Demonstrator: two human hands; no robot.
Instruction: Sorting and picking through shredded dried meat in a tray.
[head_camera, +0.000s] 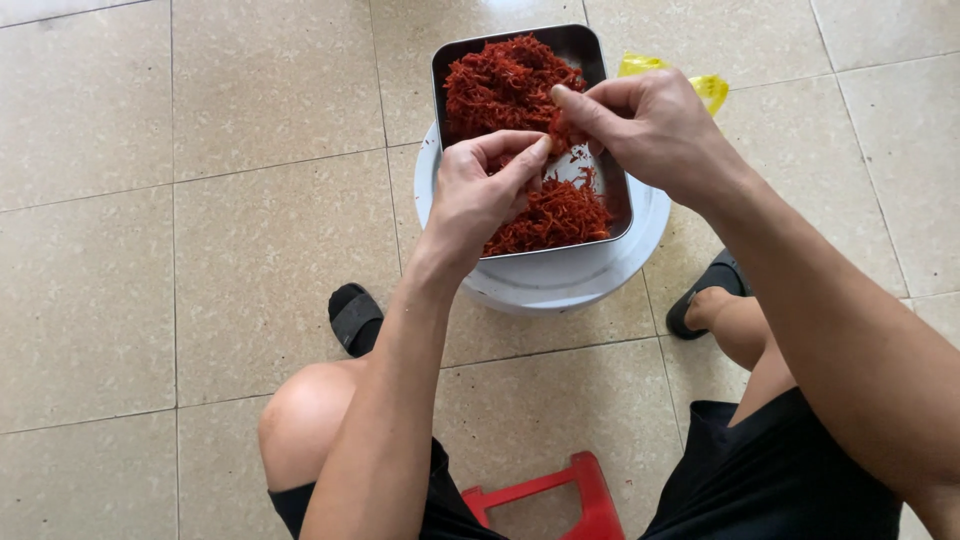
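Observation:
A rectangular metal tray (441, 62) holds red shredded strands (505, 85) and rests on a round white lid (560, 280) on the tiled floor. My left hand (480, 190) and my right hand (645, 125) meet above the tray's middle. Both pinch a small clump of the red strands (556, 137) between thumb and fingers. More strands lie in a second heap (555, 218) at the tray's near end, with bare metal between the heaps.
A yellow plastic bag (708, 88) pokes out behind my right hand. My knees, black shorts and black sandals (352, 317) frame the lid. A red plastic stool (560, 495) is under me. Beige floor tiles surround everything.

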